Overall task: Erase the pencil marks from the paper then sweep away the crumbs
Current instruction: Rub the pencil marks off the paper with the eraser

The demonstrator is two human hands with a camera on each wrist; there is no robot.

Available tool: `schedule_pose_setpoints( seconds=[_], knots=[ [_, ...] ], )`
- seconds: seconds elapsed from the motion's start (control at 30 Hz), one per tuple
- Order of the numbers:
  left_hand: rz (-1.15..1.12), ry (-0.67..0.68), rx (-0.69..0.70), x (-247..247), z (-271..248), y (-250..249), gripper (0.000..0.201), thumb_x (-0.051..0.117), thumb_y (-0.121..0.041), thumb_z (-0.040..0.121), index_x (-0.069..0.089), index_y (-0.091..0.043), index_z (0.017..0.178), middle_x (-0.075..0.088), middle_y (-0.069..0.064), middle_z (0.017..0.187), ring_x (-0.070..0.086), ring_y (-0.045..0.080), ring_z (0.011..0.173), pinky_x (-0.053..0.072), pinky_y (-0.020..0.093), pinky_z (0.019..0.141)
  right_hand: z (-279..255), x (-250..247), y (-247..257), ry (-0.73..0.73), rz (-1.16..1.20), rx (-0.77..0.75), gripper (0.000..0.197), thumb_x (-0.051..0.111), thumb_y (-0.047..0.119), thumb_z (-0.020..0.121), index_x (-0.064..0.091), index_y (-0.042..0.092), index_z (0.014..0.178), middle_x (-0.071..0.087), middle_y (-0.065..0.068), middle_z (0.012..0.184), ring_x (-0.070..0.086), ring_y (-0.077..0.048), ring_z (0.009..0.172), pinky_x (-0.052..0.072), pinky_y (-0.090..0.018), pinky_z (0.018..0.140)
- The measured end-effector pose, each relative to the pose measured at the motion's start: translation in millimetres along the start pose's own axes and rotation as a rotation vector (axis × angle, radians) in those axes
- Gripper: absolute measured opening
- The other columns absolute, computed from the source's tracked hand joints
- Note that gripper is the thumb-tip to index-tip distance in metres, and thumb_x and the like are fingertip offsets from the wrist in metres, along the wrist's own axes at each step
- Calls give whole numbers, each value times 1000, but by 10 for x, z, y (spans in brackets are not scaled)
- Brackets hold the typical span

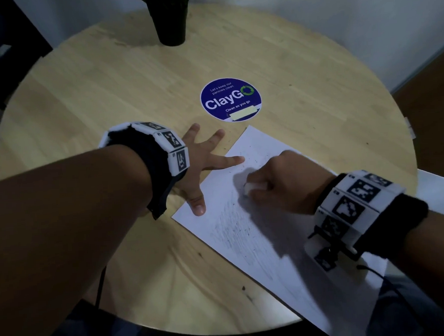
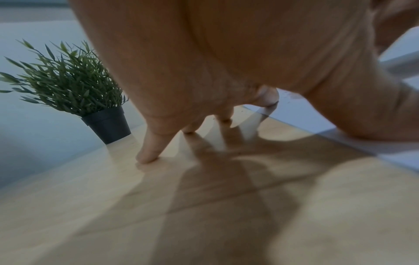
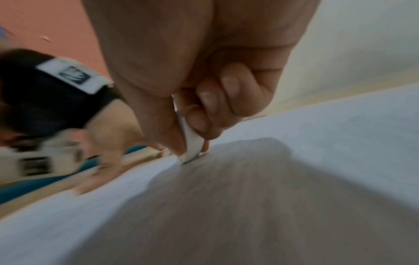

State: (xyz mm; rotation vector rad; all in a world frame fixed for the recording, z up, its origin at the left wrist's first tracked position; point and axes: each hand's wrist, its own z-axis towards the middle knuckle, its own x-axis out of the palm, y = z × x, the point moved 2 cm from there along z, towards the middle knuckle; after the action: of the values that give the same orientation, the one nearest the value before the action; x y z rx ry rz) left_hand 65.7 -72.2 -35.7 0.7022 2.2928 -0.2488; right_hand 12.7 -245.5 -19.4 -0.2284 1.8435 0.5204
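Observation:
A white sheet of paper (image 1: 261, 149) lies slanted on the round wooden table (image 1: 106, 84). Grey pencil marks (image 1: 232, 232) cover its lower middle, and dark crumbs (image 1: 254, 163) speckle its upper part. My right hand (image 1: 276, 180) pinches a white eraser (image 1: 253, 187) between thumb and curled fingers, and the eraser's (image 3: 192, 145) tip touches the paper (image 3: 340, 143). My left hand (image 1: 205, 166) lies spread and flat at the sheet's left edge, with its index finger and thumb on the paper. In the left wrist view the fingers (image 2: 152, 147) press on the wood.
A round blue "ClayGo" sticker (image 1: 230, 98) is stuck on the table just beyond the paper. A potted plant in a black pot (image 1: 169, 18) stands at the far edge, also visible as the plant (image 2: 68, 82). The paper's lower right corner overhangs the table's near edge.

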Motion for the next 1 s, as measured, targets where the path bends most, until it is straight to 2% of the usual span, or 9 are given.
schedule_pose_setpoints(
  seconds=[0.07, 0.17, 0.23, 0.37, 0.47, 0.63, 0.77, 0.9, 1.0],
  knots=[
    [-7, -1, -3, 1, -1, 0, 126, 82, -57, 61, -20, -66, 135, -40, -8, 151, -33, 40, 138, 6, 71, 106, 30, -74, -103, -47, -10, 80, 23, 52, 36, 88, 66, 19, 81, 57, -2, 71, 45, -24, 74, 39, -29, 67],
    [-17, 1, 4, 6, 8, 6, 126, 82, -57, 61, -20, -66, 134, -41, -8, 151, -33, 41, 138, 6, 71, 106, -58, 20, 37, 12, -8, -32, 29, 52, 36, 87, 48, 23, 62, 43, 2, 60, 39, -24, 67, 42, -31, 67],
    [-26, -10, 6, 15, 14, 12, 126, 83, -57, 60, -19, -67, 134, -40, -9, 151, -33, 40, 139, 6, 71, 106, -92, 47, 73, 40, -8, -61, 23, 52, 37, 87, 59, 22, 71, 46, 2, 61, 38, -23, 66, 43, -31, 69],
    [-43, -15, 3, 33, 15, 12, 127, 83, -57, 59, -19, -66, 135, -40, -10, 151, -34, 39, 138, 4, 71, 107, -7, -55, -77, -36, -7, 79, 25, 52, 37, 87, 68, 19, 90, 63, -4, 77, 47, -24, 73, 43, -29, 70],
    [-41, -3, 8, 19, 12, 11, 127, 83, -59, 59, -19, -66, 135, -40, -10, 151, -34, 40, 138, 4, 72, 106, -33, 80, 84, 25, -14, -52, 26, 49, 37, 88, 67, 19, 89, 65, -7, 81, 51, -26, 73, 50, -34, 74],
    [-27, -3, 3, 4, 2, 2, 127, 82, -59, 59, -19, -64, 136, -40, -8, 151, -34, 40, 138, 5, 71, 106, 28, -67, -122, -64, -4, 104, 24, 50, 35, 88, 67, 18, 88, 65, -6, 81, 48, -24, 73, 43, -29, 69],
    [-22, -13, 13, 9, 14, 10, 128, 82, -61, 58, -19, -65, 135, -39, -8, 152, -33, 41, 138, 6, 72, 106, -63, 93, 125, 44, 10, -78, 24, 51, 39, 87, 67, 20, 88, 65, -4, 79, 47, -23, 70, 48, -33, 74],
    [-28, -18, 13, 19, 15, 10, 128, 82, -60, 58, -19, -65, 136, -39, -7, 152, -33, 42, 138, 4, 72, 105, 82, -48, -68, -60, -5, 93, 25, 52, 37, 87, 66, 16, 86, 64, -5, 79, 48, -24, 74, 43, -29, 70],
    [-25, -17, 16, 17, 15, 10, 127, 82, -60, 58, -18, -64, 136, -38, -7, 153, -32, 42, 139, 6, 72, 105, 24, 76, 135, 9, 4, -54, 25, 50, 37, 89, 66, 19, 86, 61, -2, 75, 48, -23, 70, 47, -32, 73]
  ],
)
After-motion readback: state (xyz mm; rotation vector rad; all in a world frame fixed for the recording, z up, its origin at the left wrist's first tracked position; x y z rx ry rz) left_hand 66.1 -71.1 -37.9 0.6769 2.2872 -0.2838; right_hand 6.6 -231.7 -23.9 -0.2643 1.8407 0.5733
